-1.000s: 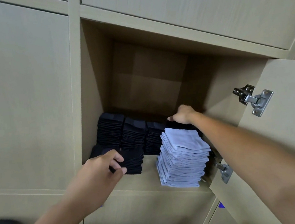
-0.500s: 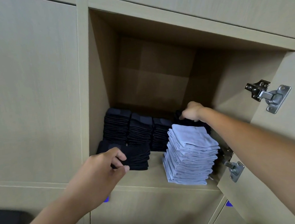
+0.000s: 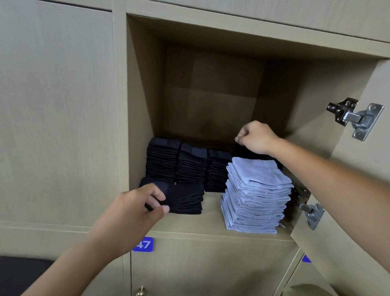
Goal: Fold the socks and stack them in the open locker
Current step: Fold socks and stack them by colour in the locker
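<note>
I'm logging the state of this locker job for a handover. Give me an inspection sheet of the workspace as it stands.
Surface: locker shelf, bare strip at the front.
Job's things: three black sock stacks at the back; low black stack front left; tall light blue stack front right, leaning slightly.
Clutter: nothing seen.
Grips: left hand pinches the low black stack; right hand curled above dark socks at the back right, its hold unclear.
Cables: nothing seen.
Surroundings: open door with hinges; closed lockers; blue number tag; brass knob.

Soft, even light out front; the locker [image 3: 219,91] interior falls into shadow, edges bow, slight softness throughout.
</note>
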{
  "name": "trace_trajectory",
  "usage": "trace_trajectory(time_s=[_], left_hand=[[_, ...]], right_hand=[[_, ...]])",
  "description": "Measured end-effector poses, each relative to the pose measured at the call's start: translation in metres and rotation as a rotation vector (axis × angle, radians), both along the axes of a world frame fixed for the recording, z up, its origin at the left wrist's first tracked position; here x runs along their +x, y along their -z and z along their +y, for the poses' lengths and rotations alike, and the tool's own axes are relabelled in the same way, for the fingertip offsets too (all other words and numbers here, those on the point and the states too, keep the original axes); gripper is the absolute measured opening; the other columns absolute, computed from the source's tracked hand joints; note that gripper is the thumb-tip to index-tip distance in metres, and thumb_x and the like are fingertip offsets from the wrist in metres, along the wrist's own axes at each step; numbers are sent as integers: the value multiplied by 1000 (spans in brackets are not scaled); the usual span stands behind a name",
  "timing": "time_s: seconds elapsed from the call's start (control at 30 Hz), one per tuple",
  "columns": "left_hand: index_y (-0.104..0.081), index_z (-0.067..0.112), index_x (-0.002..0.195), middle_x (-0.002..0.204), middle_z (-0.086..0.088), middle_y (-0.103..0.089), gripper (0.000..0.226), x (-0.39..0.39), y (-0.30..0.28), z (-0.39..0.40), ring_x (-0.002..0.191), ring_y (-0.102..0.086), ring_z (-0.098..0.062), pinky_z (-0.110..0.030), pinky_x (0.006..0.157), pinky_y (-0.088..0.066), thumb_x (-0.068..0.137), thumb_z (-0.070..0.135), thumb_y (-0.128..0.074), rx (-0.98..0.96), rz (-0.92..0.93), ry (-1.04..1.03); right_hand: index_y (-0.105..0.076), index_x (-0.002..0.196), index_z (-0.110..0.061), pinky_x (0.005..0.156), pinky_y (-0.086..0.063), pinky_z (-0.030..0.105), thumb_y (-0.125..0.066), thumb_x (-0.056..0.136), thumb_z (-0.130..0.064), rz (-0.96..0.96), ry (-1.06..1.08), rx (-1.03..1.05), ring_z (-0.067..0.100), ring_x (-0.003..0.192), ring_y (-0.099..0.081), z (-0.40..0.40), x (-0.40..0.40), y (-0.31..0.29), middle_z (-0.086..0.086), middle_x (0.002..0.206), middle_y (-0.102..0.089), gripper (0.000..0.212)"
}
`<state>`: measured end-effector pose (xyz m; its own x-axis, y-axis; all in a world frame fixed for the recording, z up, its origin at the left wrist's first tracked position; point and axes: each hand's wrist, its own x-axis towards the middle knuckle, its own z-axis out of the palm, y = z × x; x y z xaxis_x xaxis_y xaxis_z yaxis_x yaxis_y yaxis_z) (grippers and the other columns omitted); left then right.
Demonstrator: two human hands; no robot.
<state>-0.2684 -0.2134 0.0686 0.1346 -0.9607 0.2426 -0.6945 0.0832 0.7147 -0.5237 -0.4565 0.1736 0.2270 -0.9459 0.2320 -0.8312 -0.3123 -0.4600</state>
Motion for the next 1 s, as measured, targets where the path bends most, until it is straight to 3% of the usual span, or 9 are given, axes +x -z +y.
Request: trace_trajectory(time_s=[0.13, 0.3, 0.53, 0.67, 0.83, 1.0], left_hand=[[-66, 32, 98, 88, 15, -71, 6, 6, -3, 7, 78, -62, 5, -12, 67, -43, 94, 35, -69, 10, -18, -10], [-69, 26, 97, 86, 11, -70, 8, 12, 0, 15, 75, -62, 2, -12, 66, -43, 93, 32, -71, 8, -46, -45], [-68, 27, 95, 91, 12, -71, 12, 20, 6, 33, 77, -64, -3, -20, 68, -44, 94, 38, -70, 51, -134, -79], [-69, 25, 99, 93, 9, -71, 14, 26, 12, 45, 76, -61, 0, -21, 70, -45, 94, 38, -70, 97, -155, -92], [-68, 23, 110, 106, 5, -70, 25, 37, 22, 59, 91, -64, -11, -29, 82, -51, 96, 45, -66, 271, -263, -142], [-68, 21, 108, 99, 5, -68, 23, 50, 33, 75, 88, -62, -12, -28, 77, -48, 96, 40, -67, 368, -280, -187]], right_hand=[[-72, 91, -14, 79, -52, 27, -62, 98, -20, -30, -155, -82, 7, 88, -64, 49, 18, 8, -9, 90, -69, 12], [-68, 85, -24, 76, -53, 36, -59, 94, -19, 19, -319, -221, 10, 81, -61, 105, 44, 43, -11, 84, -66, 13], [-61, 90, -24, 73, -41, 35, -57, 96, -24, 109, -500, -365, 14, 92, -49, 151, 71, 104, -11, 89, -59, 7], [-62, 99, -27, 78, -45, 35, -61, 96, -29, 70, -585, -286, 11, 92, -51, 153, 73, 136, -14, 91, -59, 3], [-56, 102, -38, 74, -49, 35, -59, 96, -38, 45, -630, -131, 5, 86, -52, 160, 75, 149, -19, 87, -57, 6], [-58, 105, -36, 73, -50, 33, -60, 97, -38, 53, -703, -25, 1, 83, -55, 177, 87, 144, -17, 90, -60, 9]])
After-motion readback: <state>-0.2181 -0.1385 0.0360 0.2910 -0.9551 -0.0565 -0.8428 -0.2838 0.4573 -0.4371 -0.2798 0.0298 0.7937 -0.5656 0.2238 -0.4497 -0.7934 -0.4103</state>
